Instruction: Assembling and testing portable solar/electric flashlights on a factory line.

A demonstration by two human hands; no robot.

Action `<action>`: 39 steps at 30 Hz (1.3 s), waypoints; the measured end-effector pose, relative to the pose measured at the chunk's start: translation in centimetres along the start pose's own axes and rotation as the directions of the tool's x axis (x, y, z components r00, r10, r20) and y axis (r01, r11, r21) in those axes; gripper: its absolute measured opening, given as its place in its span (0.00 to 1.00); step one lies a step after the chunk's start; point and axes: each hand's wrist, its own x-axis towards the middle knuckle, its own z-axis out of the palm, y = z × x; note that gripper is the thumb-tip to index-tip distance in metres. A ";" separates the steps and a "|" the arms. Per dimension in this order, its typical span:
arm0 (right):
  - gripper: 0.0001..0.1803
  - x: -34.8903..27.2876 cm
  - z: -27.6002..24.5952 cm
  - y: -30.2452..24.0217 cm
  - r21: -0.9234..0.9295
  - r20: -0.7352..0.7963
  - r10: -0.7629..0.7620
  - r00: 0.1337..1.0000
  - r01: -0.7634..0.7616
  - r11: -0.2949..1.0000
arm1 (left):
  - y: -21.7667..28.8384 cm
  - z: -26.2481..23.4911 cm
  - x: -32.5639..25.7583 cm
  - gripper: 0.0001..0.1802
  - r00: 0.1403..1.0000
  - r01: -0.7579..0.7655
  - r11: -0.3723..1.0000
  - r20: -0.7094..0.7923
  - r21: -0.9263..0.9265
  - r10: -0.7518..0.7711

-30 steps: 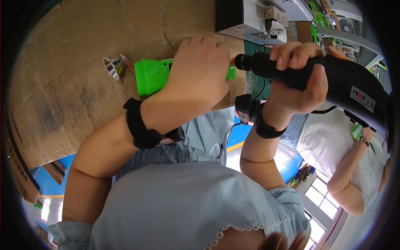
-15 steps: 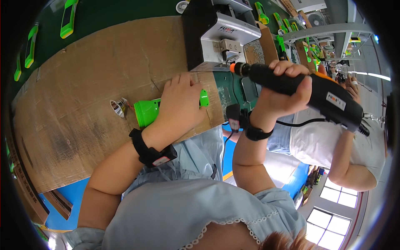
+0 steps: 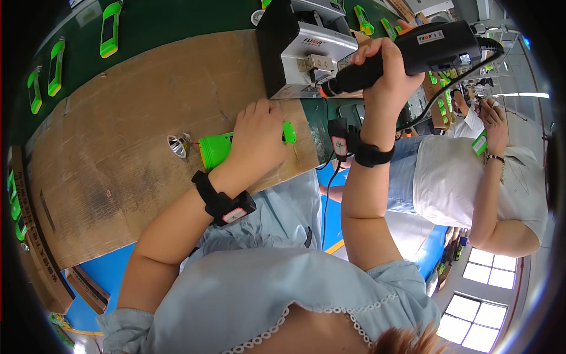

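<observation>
My left hand (image 3: 257,135) is closed over a green flashlight body (image 3: 214,151) that lies on a cardboard sheet. Its wide end points left, and a short end shows past my fingers on the right. A silvery reflector (image 3: 177,146) hangs out of the wide end by thin red wires. In my right hand (image 3: 390,74) is a black electric screwdriver (image 3: 436,46), tilted, with its orange-ringed tip down at the front of a black and silver screw feeder (image 3: 321,42). Whether the tip touches the feeder's outlet I cannot tell.
Several green flashlights, one of them (image 3: 110,29), lie on the green bench beyond the cardboard sheet (image 3: 135,106). A black cable (image 3: 454,88) trails from the screwdriver. On the right stands a person in a white top (image 3: 448,177), holding a green item.
My right hand has carried the screwdriver up and away from me, bringing its tip down beside the feeder's front. My left hand stays on the flashlight.
</observation>
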 end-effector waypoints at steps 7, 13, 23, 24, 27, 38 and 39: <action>0.24 -6.7 -0.1 -2.2 0.232 0.021 0.044 0.999 -0.047 0.971 | -0.2 0.3 0.1 0.16 0.999 -0.021 1.000 -0.034 -0.006 0.021; 0.25 -8.4 0.0 -2.3 0.188 0.004 -0.004 1.000 0.003 0.982 | -0.3 0.4 0.2 0.17 0.999 -0.032 0.999 -0.027 0.004 0.032; 0.24 -9.7 0.4 -0.1 0.107 -0.038 0.073 0.997 -0.069 0.992 | -0.1 0.1 0.1 0.21 1.000 -0.024 1.000 0.017 0.001 0.024; 0.24 -9.8 0.6 0.0 0.090 -0.043 0.080 0.996 -0.076 0.993 | -0.1 0.0 0.0 0.21 1.000 -0.028 1.000 0.015 -0.005 0.028; 0.22 -9.7 1.0 0.3 0.095 -0.062 0.103 0.993 -0.097 0.991 | -0.2 -0.1 0.0 0.23 1.000 -0.017 1.000 0.022 0.001 0.017; 0.19 -9.6 0.7 0.6 0.104 -0.031 0.094 0.995 -0.091 0.990 | -0.1 0.3 0.2 0.23 0.997 -0.073 0.996 0.006 0.050 0.073; 0.19 -9.5 0.6 0.6 0.105 -0.034 0.088 0.996 -0.084 0.991 | 0.0 0.2 0.2 0.22 0.997 -0.079 0.995 -0.002 0.060 0.079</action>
